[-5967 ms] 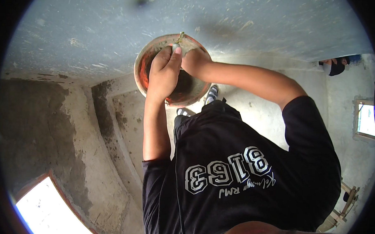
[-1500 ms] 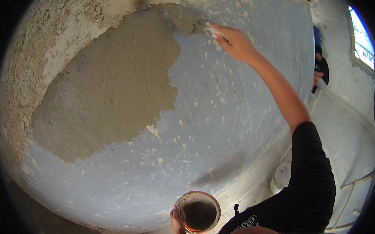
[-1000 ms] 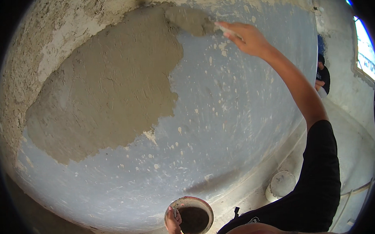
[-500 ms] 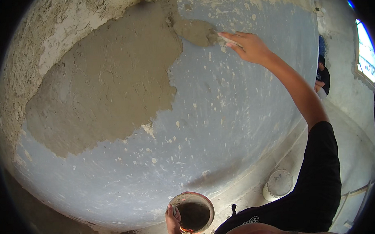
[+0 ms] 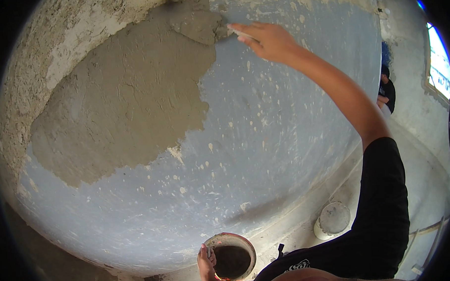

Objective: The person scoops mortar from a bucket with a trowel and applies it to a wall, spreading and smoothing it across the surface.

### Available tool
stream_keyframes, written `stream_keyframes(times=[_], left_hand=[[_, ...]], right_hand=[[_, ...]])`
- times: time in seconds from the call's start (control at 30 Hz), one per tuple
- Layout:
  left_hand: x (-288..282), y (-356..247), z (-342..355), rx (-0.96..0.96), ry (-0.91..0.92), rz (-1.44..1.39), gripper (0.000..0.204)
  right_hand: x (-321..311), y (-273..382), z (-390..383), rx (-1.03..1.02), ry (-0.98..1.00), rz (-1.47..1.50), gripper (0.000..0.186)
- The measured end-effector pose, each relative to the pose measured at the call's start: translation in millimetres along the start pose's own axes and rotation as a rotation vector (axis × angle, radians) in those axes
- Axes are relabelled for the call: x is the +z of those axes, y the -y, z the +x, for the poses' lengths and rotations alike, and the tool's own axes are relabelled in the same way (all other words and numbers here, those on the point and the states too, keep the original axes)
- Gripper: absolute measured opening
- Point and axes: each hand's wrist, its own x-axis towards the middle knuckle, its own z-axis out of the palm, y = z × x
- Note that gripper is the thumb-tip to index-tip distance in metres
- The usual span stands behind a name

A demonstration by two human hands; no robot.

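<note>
At the upper middle, my right hand (image 5: pixel 261 40) is closed on the pale handle of a trowel (image 5: pixel 198 26), whose mortar-covered blade lies against the wall at the upper edge of the wet grey plaster patch (image 5: pixel 114 104). The patch spreads over a speckled pale blue-grey wall (image 5: pixel 279 138) and meets rough cement along its top left. At the bottom, my left hand (image 5: pixel 206 262) grips the near-left rim of a reddish bucket (image 5: pixel 247 251) with dark contents that I cannot make out.
A lidded pale bucket (image 5: pixel 334 218) stands on the floor at the lower right. Another person in black (image 5: pixel 387 92) is partly visible beyond the wall's right edge. A bright window (image 5: pixel 437 58) is at the far right, above some thin bars (image 5: pixel 424 230) near the floor.
Six seconds ago both hands were at the bucket. Now my right hand is up at the wall and, in the last half second, has shifted up and left with the trowel. My left hand stays low.
</note>
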Motion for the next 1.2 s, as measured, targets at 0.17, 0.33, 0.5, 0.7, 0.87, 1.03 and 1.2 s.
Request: stream_keyframes(times=[0.17,0.33,0.5,0.7,0.87,1.03,1.2], left_hand=[[-5.8,-8.9,-2.9,0.042,-0.007,0.001,0.05],[-7.5,-12.2,-7.0,0.116,-0.059,-0.028,0.046],[-24.4,-0.9,-9.4,0.068,-0.055,-0.068,0.044],[-27.5,1.6,-9.1,0.036,-0.118,-0.061,0.045],[-22.0,-7.2,-10.3,0.023,-0.103,-0.053,0.046],[-35.7,5.2,-0.9,0.017,-0.117,-0.044,0.047],[-25.3,-5.0,0.7,0.026,-0.077,-0.041,0.047]], right_hand=[[18.2,6.1,-10.2,0.146,-0.072,-0.003,0.04],[27.3,-7.1,-22.7,0.228,-0.149,-0.012,0.04],[28.1,6.4,-14.7,0.26,-0.228,0.069,0.039],[29.2,11.2,-20.9,0.239,-0.263,0.098,0.038],[21.7,14.1,-50.6,0.148,-0.021,0.155,0.04],[-7.5,21.4,-57.0,0.235,0.302,0.087,0.041],[-17.6,-9.4,6.3,0.007,-0.172,0.116,0.038]])
